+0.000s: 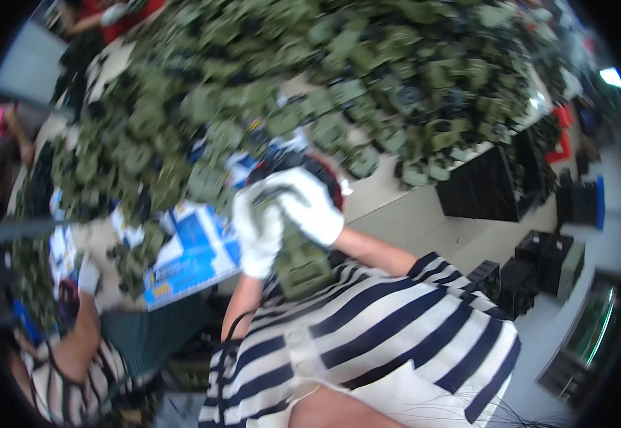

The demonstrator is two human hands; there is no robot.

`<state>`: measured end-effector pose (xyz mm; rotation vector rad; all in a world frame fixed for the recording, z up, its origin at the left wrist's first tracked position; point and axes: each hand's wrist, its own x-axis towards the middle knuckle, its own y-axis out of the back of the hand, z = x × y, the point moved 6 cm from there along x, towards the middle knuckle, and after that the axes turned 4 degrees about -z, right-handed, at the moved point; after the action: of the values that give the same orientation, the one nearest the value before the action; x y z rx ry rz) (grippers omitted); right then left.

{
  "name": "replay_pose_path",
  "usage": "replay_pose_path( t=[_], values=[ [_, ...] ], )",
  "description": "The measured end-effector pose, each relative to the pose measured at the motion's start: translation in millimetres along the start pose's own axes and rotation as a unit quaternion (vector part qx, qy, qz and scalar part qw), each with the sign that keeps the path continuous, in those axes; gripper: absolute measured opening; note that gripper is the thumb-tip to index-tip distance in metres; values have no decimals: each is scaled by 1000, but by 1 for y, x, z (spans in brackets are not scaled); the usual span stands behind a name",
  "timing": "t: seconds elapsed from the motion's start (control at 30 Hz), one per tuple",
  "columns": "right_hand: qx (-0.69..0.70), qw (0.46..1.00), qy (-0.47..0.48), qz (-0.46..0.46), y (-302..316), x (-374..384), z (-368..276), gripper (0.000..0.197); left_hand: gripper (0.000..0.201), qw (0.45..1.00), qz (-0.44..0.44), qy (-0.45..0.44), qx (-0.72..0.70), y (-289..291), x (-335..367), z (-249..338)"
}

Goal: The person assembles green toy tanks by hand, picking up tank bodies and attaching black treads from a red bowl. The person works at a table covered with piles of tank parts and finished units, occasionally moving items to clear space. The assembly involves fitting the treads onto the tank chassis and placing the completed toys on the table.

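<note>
Both my hands wear white gloves and meet close in front of my body. My left hand (pixel 257 239) is closed on the side of an olive-green moulded plastic part (pixel 300 265). My right hand (pixel 314 203) curls over the top end of the same part. Its lower end hangs free in front of my striped shirt, and the gloves hide its upper end. Just beyond my hands stands a round red-rimmed container (pixel 332 175) with dark things in it, too blurred to name.
A large heap of olive-green parts (pixel 339 57) covers the table (pixel 389 207). Left of my hands lies a blue and white cardboard box (pixel 192 257). A black crate (pixel 478 185) stands at the right edge. A gloved co-worker's hand (pixel 88 277) is at the left; others work farther off.
</note>
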<state>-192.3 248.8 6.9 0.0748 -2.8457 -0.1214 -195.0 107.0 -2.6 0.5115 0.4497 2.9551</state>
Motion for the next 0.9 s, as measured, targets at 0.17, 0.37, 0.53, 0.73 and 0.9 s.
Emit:
replay_pose_path(
  t=[0.17,0.37,0.53,0.73,0.9],
  values=[
    [77,947,-249,-189,4,-32,0,79,52,974,122,130,-138,16,16,-32],
    [378,866,-305,119,104,-5,4,68,76,981,-10,39,-191,-22,49,-11],
    [336,903,46,264,324,140,-112,57,47,959,1,250,-130,-9,29,-42],
    [33,978,-74,193,368,166,-69,80,31,946,4,302,-119,3,-17,-75],
    [-449,791,-364,-200,197,20,67,91,24,960,66,269,-49,27,-63,-113]
  ],
)
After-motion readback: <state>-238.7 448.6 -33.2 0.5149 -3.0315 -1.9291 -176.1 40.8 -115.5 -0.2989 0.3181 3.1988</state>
